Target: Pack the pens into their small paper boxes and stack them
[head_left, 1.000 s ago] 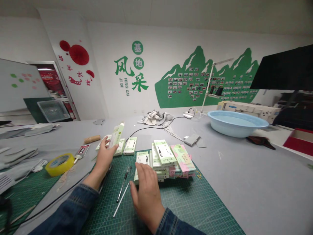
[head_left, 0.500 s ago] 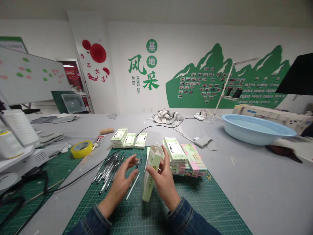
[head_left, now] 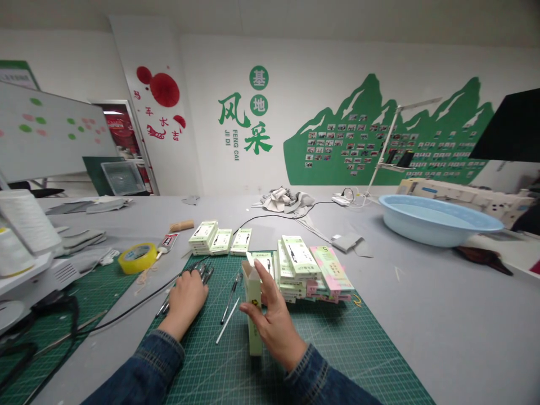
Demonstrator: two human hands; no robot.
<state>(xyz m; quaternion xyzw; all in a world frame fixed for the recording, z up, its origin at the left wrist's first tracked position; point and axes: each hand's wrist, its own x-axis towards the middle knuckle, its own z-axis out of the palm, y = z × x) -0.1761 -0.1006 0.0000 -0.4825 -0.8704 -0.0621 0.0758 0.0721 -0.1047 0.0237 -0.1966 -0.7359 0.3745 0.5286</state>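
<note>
My right hand [head_left: 273, 322] grips a pale green carton [head_left: 254, 315] standing upright on the green cutting mat [head_left: 337, 354], its top flap open. My left hand [head_left: 186, 296] rests palm down over a bundle of dark pens [head_left: 201, 274] on the mat's left part, fingers curled on them. Two loose pens [head_left: 230, 306] lie between my hands. Behind the carton sits a stack of green and pink boxes [head_left: 310, 270]. Three low piles of green boxes [head_left: 219, 239] lie farther back.
A yellow tape roll [head_left: 137, 257] and a small tube lie to the left. A light blue basin [head_left: 436, 219] stands at the right rear. A black cable [head_left: 126, 309] crosses the grey table. Grey cloth [head_left: 284, 199] lies near the wall. A white machine [head_left: 29, 264] is at far left.
My left hand let go of the carton and moved left onto the bundle of pens. My right hand set the carton upright on the mat and keeps hold of it.
</note>
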